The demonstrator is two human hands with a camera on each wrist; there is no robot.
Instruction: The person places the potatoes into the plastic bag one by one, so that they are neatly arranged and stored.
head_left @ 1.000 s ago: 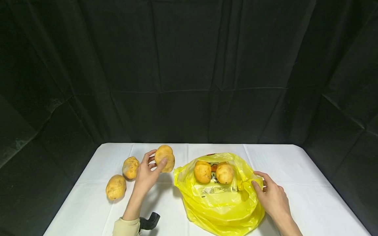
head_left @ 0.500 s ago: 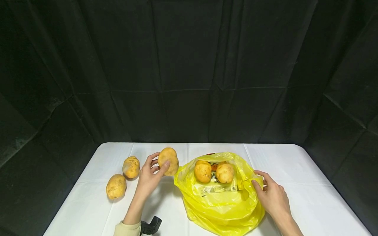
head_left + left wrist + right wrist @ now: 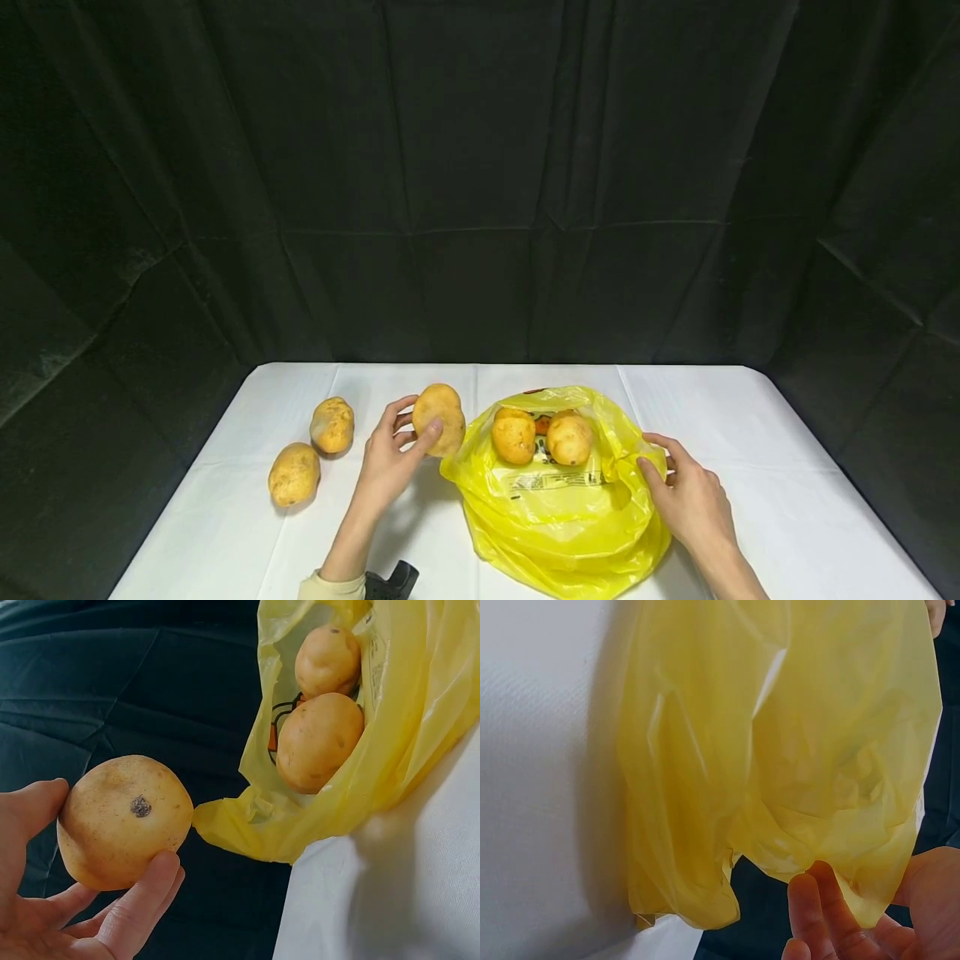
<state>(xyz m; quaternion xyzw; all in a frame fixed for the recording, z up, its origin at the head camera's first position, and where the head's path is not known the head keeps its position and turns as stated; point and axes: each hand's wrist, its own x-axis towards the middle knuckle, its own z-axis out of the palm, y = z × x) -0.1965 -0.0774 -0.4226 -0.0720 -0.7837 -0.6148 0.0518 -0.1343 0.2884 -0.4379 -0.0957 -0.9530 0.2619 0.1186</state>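
In my left hand (image 3: 390,462) I grip a potato (image 3: 439,419) between thumb and fingers, held above the table at the left edge of a yellow plastic bag (image 3: 555,533). The left wrist view shows a dark spot on this potato (image 3: 124,821), close to the bag's rim (image 3: 247,832). Two potatoes (image 3: 513,436) (image 3: 569,438) lie inside the open-mouthed bag. My right hand (image 3: 693,500) pinches the bag's right rim, thumb on the inner side and fingers outside. In the right wrist view the fingers (image 3: 829,911) are against the thin plastic.
Two more potatoes (image 3: 332,426) (image 3: 294,475) lie on the left of the white-covered table (image 3: 795,500). Black cloth (image 3: 480,183) hangs behind the table and along both sides. A black strap mount (image 3: 392,581) sits at my left wrist.
My left hand has moved right and slightly toward me with the potato, bringing it to the bag's left rim. The right hand and bag have hardly moved.
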